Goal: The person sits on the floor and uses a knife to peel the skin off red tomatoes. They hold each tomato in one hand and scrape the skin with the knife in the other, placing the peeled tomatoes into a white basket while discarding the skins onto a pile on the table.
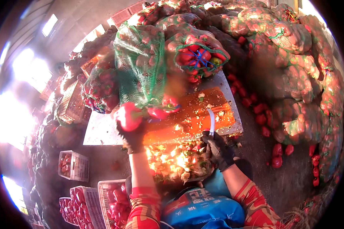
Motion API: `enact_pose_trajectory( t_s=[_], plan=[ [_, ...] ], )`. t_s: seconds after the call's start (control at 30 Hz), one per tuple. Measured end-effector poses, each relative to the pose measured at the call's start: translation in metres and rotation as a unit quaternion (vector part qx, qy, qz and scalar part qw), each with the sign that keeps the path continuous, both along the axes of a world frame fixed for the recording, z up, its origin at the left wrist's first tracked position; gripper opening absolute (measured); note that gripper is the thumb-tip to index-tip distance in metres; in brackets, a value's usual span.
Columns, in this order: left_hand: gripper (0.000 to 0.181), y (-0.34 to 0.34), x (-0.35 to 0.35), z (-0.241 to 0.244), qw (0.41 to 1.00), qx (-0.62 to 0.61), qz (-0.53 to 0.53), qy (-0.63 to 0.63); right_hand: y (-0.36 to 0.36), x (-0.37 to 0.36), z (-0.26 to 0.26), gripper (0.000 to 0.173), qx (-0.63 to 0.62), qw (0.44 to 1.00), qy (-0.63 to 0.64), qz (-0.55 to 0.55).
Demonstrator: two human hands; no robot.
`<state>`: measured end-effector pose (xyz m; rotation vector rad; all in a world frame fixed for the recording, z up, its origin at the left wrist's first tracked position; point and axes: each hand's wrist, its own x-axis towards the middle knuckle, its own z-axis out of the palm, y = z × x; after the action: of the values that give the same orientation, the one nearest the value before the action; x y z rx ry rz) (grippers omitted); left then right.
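Observation:
My left hand (131,136), in a dark glove, grips a large red bell pepper (129,116) above the left part of the work table. In my right hand (218,151), also gloved, is a knife (211,121) with a curved blade pointing away from me. An orange board (189,126), strewn with seeds and scraps, lies beneath the blade. Just beyond my left hand, more red peppers (158,112) sit at the mouth of a green mesh sack (140,65). Below the board's near edge is a heap of pepper cores and trimmings (179,161).
Full mesh sacks of peppers (298,120) are piled at the right and back. Another sack (200,57), laced with blue cord, rests on the table's far end. Crates of red peppers (114,200) stand at lower left. Loose peppers (277,154) lie on the floor.

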<state>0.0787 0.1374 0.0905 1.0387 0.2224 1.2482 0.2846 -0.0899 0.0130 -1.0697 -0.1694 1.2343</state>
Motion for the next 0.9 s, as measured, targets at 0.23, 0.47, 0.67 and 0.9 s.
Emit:
enact_pose_trajectory(
  t_s=[0.23, 0.47, 0.67, 0.9],
  plan=[
    [0.053, -0.02, 0.043, -0.009, 0.774, 0.373, 0.349, 0.374, 0.005, 0.0, -0.019, 0.016, 0.043, 0.999, 0.002, -0.01],
    [0.042, 0.004, 0.028, -0.046, 0.969, -0.057, 0.089, 0.222, 0.003, -0.004, -0.011, 0.019, 0.028, 0.999, -0.044, -0.016],
    [0.046, -0.009, 0.032, -0.047, 0.743, 0.454, 0.3, 0.391, 0.012, -0.014, 0.0, 0.025, 0.035, 0.997, -0.039, -0.053],
    [0.028, -0.009, 0.037, -0.049, 0.818, 0.335, 0.306, 0.354, 0.043, -0.017, 0.032, 0.025, 0.059, 0.996, -0.064, -0.029]
  ],
)
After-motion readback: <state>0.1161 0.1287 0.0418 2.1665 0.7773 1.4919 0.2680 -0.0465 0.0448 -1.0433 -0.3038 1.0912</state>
